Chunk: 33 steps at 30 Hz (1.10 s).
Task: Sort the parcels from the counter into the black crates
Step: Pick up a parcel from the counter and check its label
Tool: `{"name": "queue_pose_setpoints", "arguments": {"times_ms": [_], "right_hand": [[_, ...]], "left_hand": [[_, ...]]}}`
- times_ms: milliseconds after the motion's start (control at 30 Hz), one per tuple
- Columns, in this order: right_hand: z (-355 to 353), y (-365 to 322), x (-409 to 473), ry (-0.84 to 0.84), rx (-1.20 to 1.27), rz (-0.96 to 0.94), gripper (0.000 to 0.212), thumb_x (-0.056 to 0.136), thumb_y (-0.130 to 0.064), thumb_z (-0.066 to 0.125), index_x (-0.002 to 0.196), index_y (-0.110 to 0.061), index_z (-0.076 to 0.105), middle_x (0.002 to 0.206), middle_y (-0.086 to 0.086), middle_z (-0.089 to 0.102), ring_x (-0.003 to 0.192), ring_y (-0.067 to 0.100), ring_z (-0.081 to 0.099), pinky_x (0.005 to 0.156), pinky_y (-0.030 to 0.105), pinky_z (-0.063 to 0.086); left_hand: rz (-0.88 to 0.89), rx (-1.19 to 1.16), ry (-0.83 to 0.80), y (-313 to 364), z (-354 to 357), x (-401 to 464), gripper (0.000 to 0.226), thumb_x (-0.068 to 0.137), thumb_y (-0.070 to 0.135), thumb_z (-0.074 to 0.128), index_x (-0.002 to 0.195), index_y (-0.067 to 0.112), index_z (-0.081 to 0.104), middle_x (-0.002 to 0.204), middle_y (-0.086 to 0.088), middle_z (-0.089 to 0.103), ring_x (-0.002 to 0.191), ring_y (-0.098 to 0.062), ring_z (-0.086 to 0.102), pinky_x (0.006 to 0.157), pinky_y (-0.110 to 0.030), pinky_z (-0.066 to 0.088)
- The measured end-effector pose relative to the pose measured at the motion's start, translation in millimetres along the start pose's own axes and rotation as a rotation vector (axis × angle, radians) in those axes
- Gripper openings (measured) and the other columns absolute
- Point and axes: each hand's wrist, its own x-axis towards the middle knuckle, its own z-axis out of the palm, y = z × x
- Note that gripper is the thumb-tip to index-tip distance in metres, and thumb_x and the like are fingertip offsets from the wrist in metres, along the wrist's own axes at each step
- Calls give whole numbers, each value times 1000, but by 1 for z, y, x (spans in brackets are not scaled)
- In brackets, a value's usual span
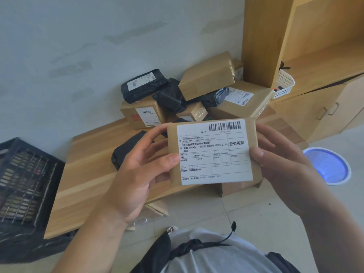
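Brown labelled parcel [214, 152] above the counter [82, 174], side edges in left hand [136, 174] and right hand [283, 170] grip.

light: soft, even daylight, faint shadows
focus: shipping label [213, 152] sharp, black crate [23, 174] blurred
edges: wide-angle bending

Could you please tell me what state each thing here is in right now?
Brown parcel: held up, label facing camera.
Left hand: grips the parcel's left edge.
Right hand: grips its right edge.
Parcel pile: heaped on the counter.
Crate: on the floor, left, open-topped.
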Motion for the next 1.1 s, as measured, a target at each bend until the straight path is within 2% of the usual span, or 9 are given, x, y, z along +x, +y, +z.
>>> {"name": "queue_pose_setpoints", "arguments": {"times_ms": [100, 200, 367, 467, 533, 767, 833, 933, 1100], "right_hand": [[-5, -1, -3, 8, -15, -3, 87, 65, -51, 88, 143, -26, 58, 134, 12, 68, 121, 40, 65, 101, 70, 44], [-7, -2, -7, 12, -32, 18, 91, 62, -60, 87, 143, -28, 59, 134, 11, 69, 121, 39, 66, 102, 72, 42], [-13, 2, -17, 15, -20, 41, 88, 64, -57, 88, 142, -27, 60, 132, 11, 71, 118, 37, 69, 95, 56, 51], [-13, 6, -19, 33, -11, 43, 70, 75, -37, 81, 140, -25, 61, 128, 13, 72, 115, 38, 70, 91, 52, 53], [-9, 8, -20, 34, -3, 48, 62, 77, -31, 74, 138, -25, 63, 127, 12, 73, 114, 37, 70, 87, 47, 57], [11, 10, -27, 27, -47, 70, 84, 64, -58, 88, 139, -30, 62, 130, 11, 71, 118, 37, 68, 94, 51, 51], [20, 8, -27, 14, -62, 66, 83, 66, -57, 87, 140, -29, 62, 131, 10, 71, 119, 35, 68, 94, 50, 52], [38, 5, -27, -10, -63, 47, 69, 73, -43, 84, 138, -28, 64, 129, 10, 72, 116, 33, 70, 84, 35, 59], [92, 13, -26, -100, -106, 84, 78, 69, -54, 86, 140, -28, 62, 131, 11, 70, 119, 35, 68, 88, 39, 58]], "left_hand": [[-4, -8, -2, -2, 5, -3, 56, 73, 29, 77, 128, 33, 67, 125, -10, 72, 108, -29, 73, 73, -33, 61], [-21, -13, 2, -6, 10, -4, 54, 73, 30, 77, 126, 35, 69, 124, -9, 73, 107, -27, 73, 73, -31, 61], [-57, -16, 20, -14, 16, -6, 59, 71, 30, 78, 129, 33, 67, 127, -9, 71, 111, -29, 72, 74, -32, 60], [-62, -7, 31, -18, 15, -11, 58, 72, 31, 78, 129, 33, 66, 128, -7, 72, 112, -29, 71, 75, -32, 60], [-64, -8, 38, -20, 12, -15, 56, 72, 31, 77, 128, 34, 67, 128, -7, 72, 114, -29, 70, 75, -33, 61], [-41, -46, 41, -24, -3, -30, 52, 71, 30, 77, 122, 36, 70, 127, -7, 72, 109, -27, 72, 73, -32, 61], [-23, -64, 45, -23, -11, -35, 53, 71, 29, 77, 124, 35, 70, 127, -8, 72, 109, -27, 72, 72, -31, 61], [2, -84, 57, -23, -26, -47, 57, 72, 29, 77, 129, 33, 67, 129, -9, 71, 110, -28, 72, 73, -31, 61], [44, -132, 160, -27, -69, -89, 58, 70, 29, 78, 128, 35, 69, 128, -8, 71, 111, -27, 72, 75, -33, 62]]}}
